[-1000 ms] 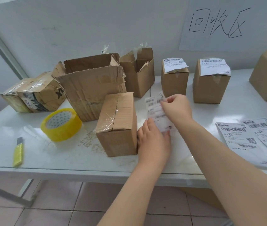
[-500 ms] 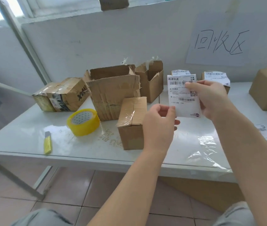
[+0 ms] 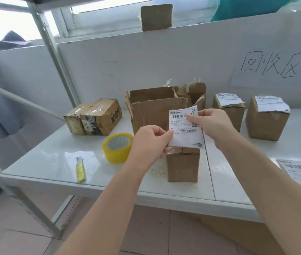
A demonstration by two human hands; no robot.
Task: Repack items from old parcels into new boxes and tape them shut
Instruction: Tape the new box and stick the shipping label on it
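Shipping label (image 3: 183,138) is pinched by left hand (image 3: 149,142) and right hand (image 3: 214,124) above the taped-shut small box (image 3: 182,166); contents hidden.

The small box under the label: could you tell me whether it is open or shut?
Shut: the small box has its flaps down flat with clear tape over them; the label hides part of it.

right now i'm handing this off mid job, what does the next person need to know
Left hand and right hand both pinch one shipping label, held above the small taped box.
Tape roll and yellow cutter lie left of that box on the table.
Done: small box taped; two labelled boxes stand back right.
Left: stick this label on; loose labels wait at the right edge.
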